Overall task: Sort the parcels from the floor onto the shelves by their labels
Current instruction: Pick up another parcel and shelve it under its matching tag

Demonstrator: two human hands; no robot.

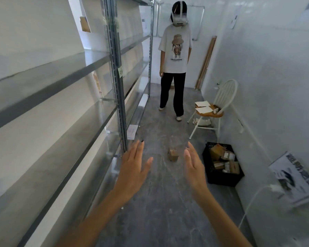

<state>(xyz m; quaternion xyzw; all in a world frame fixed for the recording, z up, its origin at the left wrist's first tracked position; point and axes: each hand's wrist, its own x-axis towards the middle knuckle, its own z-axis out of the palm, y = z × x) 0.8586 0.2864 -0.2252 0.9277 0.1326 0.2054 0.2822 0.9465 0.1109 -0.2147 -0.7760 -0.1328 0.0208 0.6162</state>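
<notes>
Both hands are out front, empty. Left hand (132,168) and right hand (194,166) have fingers straight and spread, palms roughly facing each other, gripping nothing. One small brown parcel (173,154) sits on the grey floor (159,202) just beyond them, in the gap between, untouched. To its right, by the wall, a black crate (219,179) holds more parcels (217,150); labels too small to read. Metal shelves (48,75) run along the left. Further on is a white chair (225,93) with papers (202,106) on the seat. Farthest, another person (175,59) in a headset stands in the aisle.
</notes>
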